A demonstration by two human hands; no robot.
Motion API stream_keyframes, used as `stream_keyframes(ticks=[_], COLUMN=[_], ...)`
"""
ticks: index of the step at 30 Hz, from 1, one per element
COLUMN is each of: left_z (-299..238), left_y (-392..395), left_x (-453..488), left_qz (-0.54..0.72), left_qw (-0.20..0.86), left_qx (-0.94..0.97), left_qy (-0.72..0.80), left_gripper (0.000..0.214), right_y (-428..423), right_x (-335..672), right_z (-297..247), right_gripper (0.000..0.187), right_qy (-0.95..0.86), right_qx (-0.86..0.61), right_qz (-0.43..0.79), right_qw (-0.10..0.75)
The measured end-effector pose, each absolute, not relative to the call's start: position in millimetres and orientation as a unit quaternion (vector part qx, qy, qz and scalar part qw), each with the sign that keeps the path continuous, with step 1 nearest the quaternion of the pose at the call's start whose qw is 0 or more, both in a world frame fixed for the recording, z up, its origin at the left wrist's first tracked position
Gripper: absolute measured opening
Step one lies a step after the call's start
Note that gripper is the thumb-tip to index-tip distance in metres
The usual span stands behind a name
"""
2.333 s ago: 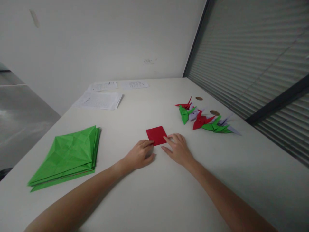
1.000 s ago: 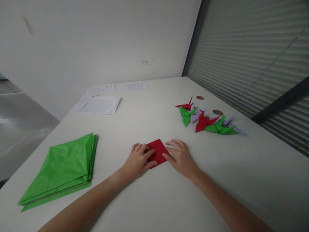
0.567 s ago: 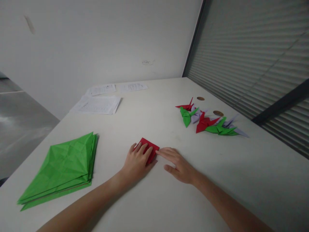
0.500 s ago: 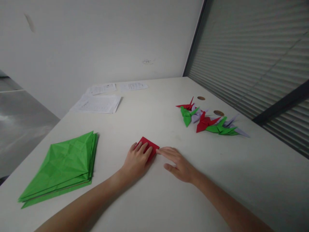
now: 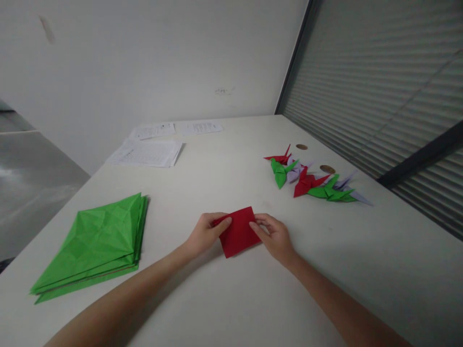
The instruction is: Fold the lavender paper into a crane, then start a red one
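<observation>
A square of folded red origami paper (image 5: 239,233) is held tilted up at the middle front of the white table (image 5: 202,299). My left hand (image 5: 209,231) pinches its left side, thumb on the near face and fingers behind. On the right side, my right hand (image 5: 272,235) grips the paper with thumb in front and fingers at the back. Parts of the fingers of both hands are hidden by the paper.
Folded green paper (image 5: 97,241) lies in a stack at the left. Several paper cranes in green (image 5: 280,173), red (image 5: 306,183) and lilac lie at the right, near two round brown discs (image 5: 327,169). Printed sheets (image 5: 148,153) rest at the back left; window blinds (image 5: 361,86) border the right.
The red paper has come up from lying on the table and now shows a larger square face. My right hand, earlier spread beside it, has closed on its right side; my left hand has shifted to a pinch.
</observation>
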State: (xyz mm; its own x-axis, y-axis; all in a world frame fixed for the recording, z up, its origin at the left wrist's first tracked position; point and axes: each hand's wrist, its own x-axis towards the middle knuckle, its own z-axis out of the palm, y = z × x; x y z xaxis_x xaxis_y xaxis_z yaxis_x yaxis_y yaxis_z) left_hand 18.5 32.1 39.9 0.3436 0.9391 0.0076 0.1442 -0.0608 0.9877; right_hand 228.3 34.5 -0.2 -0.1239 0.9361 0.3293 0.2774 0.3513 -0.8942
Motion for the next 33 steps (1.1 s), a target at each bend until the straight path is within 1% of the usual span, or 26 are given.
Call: stream_keyframes(ticks=[2, 3, 4, 6, 8, 9, 11, 13, 16, 18, 20, 22, 23, 26, 29, 33], left_z=[32, 29, 26, 22, 22, 23, 23, 20, 14, 11, 10, 10, 10, 11, 11, 9], left_y=[36, 37, 38, 36, 31, 28, 25, 24, 27, 29, 29, 29, 28, 29, 32, 36], left_x=[18, 17, 16, 14, 15, 15, 17, 18, 16, 14, 12, 11, 11, 10, 7, 5], left_qz=[0.351, 0.354, 0.375, 0.408, 0.380, 0.350, 0.286, 0.231, 0.183, 0.167, 0.158, 0.157, 0.160, 0.186, 0.220, 0.231], left_qw=[0.567, 0.549, 0.498, 0.336, 0.201, 0.162, 0.123, 0.104, 0.075, 0.066, 0.063, 0.059, 0.054, 0.036, 0.042, 0.052], left_qx=[0.604, 0.615, 0.637, 0.710, 0.799, 0.839, 0.892, 0.914, 0.917, 0.916, 0.916, 0.915, 0.914, 0.909, 0.916, 0.924], left_qy=[0.437, 0.441, 0.453, 0.465, 0.420, 0.383, 0.327, 0.318, 0.347, 0.359, 0.362, 0.366, 0.369, 0.370, 0.333, 0.299], left_gripper=[0.043, 0.041, 0.040, 0.040, 0.036, 0.035, 0.036, 0.041, 0.046, 0.048, 0.049, 0.048, 0.047, 0.037, 0.025, 0.022], right_y=[37, 39, 41, 45, 48, 49, 49, 48, 49, 51, 54, 56, 56, 54, 51, 49], right_x=[227, 227, 228, 230, 233, 235, 237, 238, 241, 245, 250, 254, 256, 256, 253, 250], right_z=[-1, -2, -3, -6, -9, -10, -11, -10, -4, 0, 2, 2, 1, 0, 0, 3], right_gripper=[0.027, 0.028, 0.029, 0.032, 0.037, 0.036, 0.028, 0.021, 0.021, 0.027, 0.039, 0.047, 0.048, 0.040, 0.032, 0.032], right_qy=[-0.627, -0.612, -0.603, -0.596, -0.602, -0.609, -0.632, -0.662, -0.719, -0.765, -0.813, -0.856, -0.872, -0.892, -0.892, -0.891], right_qx=[-0.474, -0.482, -0.491, -0.512, -0.529, -0.533, -0.529, -0.521, -0.502, -0.469, -0.417, -0.368, -0.351, -0.337, -0.341, -0.339], right_qz=[0.396, 0.407, 0.406, 0.378, 0.345, 0.331, 0.310, 0.287, 0.225, 0.167, 0.131, 0.130, 0.135, 0.142, 0.138, 0.138], right_qw=[0.474, 0.476, 0.480, 0.489, 0.489, 0.485, 0.474, 0.455, 0.423, 0.409, 0.385, 0.340, 0.314, 0.265, 0.263, 0.269])
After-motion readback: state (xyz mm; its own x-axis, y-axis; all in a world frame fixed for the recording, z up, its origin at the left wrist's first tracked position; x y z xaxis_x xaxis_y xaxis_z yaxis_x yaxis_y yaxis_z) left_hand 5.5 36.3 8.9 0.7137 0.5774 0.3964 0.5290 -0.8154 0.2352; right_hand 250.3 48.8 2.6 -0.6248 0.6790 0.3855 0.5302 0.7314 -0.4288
